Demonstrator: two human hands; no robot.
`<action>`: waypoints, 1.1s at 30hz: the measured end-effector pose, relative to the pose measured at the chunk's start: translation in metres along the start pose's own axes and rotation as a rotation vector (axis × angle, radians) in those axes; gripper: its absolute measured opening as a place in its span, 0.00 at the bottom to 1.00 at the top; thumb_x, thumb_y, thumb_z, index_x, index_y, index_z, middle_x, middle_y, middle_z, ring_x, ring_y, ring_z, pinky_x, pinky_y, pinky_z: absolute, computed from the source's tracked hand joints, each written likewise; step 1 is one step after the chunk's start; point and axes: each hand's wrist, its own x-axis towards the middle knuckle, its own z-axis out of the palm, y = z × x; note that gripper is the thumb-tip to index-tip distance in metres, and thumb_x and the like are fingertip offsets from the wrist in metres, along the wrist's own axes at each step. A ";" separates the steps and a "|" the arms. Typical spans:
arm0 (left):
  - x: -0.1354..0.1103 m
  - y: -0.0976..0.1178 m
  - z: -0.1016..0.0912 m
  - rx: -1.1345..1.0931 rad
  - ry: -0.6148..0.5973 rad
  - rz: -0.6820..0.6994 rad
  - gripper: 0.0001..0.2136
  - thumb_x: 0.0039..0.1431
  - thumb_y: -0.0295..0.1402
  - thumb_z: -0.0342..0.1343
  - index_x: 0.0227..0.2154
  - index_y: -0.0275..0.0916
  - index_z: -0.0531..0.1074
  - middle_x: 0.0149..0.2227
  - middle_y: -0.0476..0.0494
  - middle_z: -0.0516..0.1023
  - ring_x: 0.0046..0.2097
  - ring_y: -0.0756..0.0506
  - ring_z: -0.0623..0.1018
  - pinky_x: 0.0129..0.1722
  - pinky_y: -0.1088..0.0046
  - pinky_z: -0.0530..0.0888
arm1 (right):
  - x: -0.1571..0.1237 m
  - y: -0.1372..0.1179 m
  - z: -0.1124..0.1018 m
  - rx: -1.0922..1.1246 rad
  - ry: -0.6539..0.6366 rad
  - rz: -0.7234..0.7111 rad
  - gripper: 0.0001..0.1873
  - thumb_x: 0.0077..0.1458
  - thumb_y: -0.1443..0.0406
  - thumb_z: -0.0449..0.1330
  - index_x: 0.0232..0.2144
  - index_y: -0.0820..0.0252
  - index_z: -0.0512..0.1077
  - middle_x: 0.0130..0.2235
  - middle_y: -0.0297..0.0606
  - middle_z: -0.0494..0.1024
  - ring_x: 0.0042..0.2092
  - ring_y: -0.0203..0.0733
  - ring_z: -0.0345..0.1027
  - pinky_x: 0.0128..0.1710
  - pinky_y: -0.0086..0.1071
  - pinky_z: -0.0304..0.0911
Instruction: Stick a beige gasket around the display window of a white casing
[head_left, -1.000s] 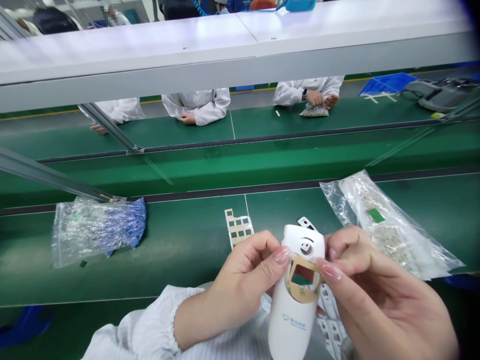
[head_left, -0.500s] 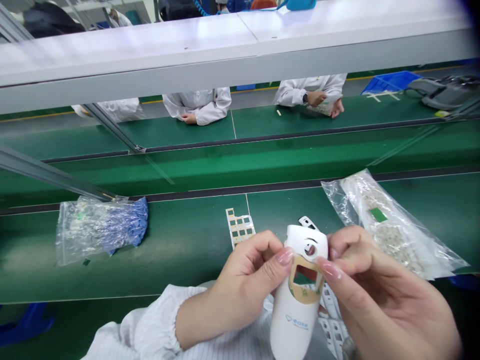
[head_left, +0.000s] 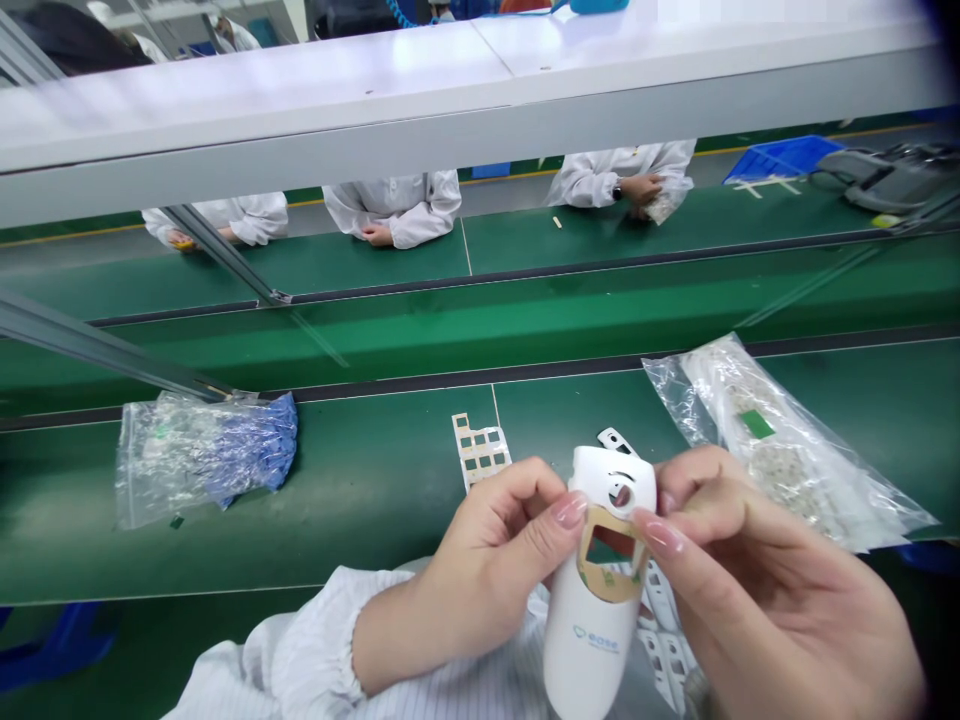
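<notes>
White plastic housing (head_left: 585, 655) was gripped by left hand (head_left: 480, 565) and right hand (head_left: 765, 590), tan adhesive gasket (head_left: 604, 583) seated around its window.

A glossy white plastic device casing (head_left: 581, 670), long and round-ended, is held up off the bench, tilted slightly, between the left hand (head_left: 495, 555) and the right hand (head_left: 754, 580). Its upper face has a small round hole, and a tan adhesive frame (head_left: 607, 590) lies around a rectangular window below it. Small blue "ease" lettering sits lower down.
</notes>
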 end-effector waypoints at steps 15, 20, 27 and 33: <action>-0.001 0.002 0.001 -0.001 -0.010 -0.009 0.14 0.60 0.43 0.55 0.27 0.37 0.63 0.24 0.50 0.66 0.25 0.53 0.66 0.24 0.76 0.59 | -0.001 0.008 -0.011 -0.027 -0.095 -0.038 0.06 0.52 0.68 0.62 0.27 0.55 0.68 0.36 0.35 0.59 0.37 0.34 0.59 0.26 0.19 0.65; -0.002 0.003 0.001 -0.005 -0.005 0.003 0.14 0.60 0.42 0.55 0.26 0.37 0.63 0.23 0.50 0.65 0.24 0.53 0.64 0.24 0.75 0.59 | -0.002 0.008 -0.012 -0.031 -0.100 -0.040 0.05 0.52 0.69 0.62 0.28 0.55 0.68 0.36 0.35 0.59 0.38 0.34 0.59 0.27 0.19 0.65; -0.001 0.005 0.002 -0.014 -0.006 0.005 0.14 0.60 0.42 0.55 0.26 0.37 0.63 0.23 0.51 0.66 0.25 0.53 0.64 0.24 0.75 0.60 | -0.001 0.003 -0.005 -0.028 -0.052 -0.050 0.06 0.51 0.69 0.63 0.26 0.56 0.69 0.35 0.35 0.61 0.37 0.34 0.60 0.27 0.20 0.66; 0.000 0.004 0.002 -0.019 -0.022 0.038 0.13 0.61 0.39 0.54 0.26 0.37 0.63 0.23 0.51 0.67 0.25 0.54 0.64 0.24 0.76 0.60 | 0.000 -0.007 0.007 -0.024 0.050 -0.076 0.08 0.50 0.68 0.63 0.23 0.57 0.69 0.32 0.34 0.62 0.34 0.32 0.61 0.26 0.20 0.66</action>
